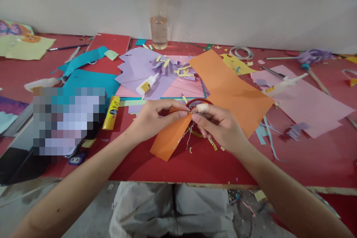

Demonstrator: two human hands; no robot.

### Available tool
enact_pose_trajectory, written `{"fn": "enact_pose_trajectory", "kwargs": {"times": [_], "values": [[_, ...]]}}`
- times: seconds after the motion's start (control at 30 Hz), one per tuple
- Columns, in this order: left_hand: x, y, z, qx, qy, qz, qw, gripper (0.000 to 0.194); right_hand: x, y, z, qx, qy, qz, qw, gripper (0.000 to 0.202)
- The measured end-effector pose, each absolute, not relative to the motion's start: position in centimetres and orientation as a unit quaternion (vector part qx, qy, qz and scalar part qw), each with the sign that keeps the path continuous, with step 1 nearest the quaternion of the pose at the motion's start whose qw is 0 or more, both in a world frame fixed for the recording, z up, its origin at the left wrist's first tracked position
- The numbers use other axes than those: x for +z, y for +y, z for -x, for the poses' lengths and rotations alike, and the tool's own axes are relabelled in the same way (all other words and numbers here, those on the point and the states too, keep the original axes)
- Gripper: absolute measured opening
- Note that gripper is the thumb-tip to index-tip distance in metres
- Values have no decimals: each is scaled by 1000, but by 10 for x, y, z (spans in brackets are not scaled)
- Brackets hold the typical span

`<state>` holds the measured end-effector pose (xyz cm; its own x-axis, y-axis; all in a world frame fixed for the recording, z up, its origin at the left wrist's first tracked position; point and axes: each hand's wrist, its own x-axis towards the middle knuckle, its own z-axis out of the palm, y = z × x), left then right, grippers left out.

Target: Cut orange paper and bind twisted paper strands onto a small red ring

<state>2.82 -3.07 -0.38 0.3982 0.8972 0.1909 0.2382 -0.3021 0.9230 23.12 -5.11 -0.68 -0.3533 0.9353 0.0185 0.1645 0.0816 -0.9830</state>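
Observation:
Both hands meet over the red table, pinching a thin twisted silvery wire point(187, 142) whose loose ends hang down between them. My left hand point(156, 119) is closed, thumb and forefinger pressed on the wire's left part. Fingers of my right hand point(220, 122) are closed on it just to the right, with a white wrap around one finger. Under the hands lies an orange paper strip point(167, 137), and a larger orange sheet point(231, 89) spreads behind the right hand. A dark red ring-shaped thing point(199, 101) shows partly behind the fingers; the rest is hidden.
A yellow glue stick point(111, 113) and a small glue bottle point(147, 84) lie left of and beyond my hands. The water bottle point(159, 15) stands by the wall. Pink sheets point(304, 96) and a glue gun-like bottle point(284, 84) lie right; a pixelated area covers the left.

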Motion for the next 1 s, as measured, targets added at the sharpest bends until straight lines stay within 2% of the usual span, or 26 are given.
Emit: {"fn": "enact_pose_trajectory", "kwargs": {"times": [1.0], "values": [[-4, -31, -28, 367, 408, -716, 432, 19, -7, -51, -231, 514, -643, 441, 358, 18]]}}
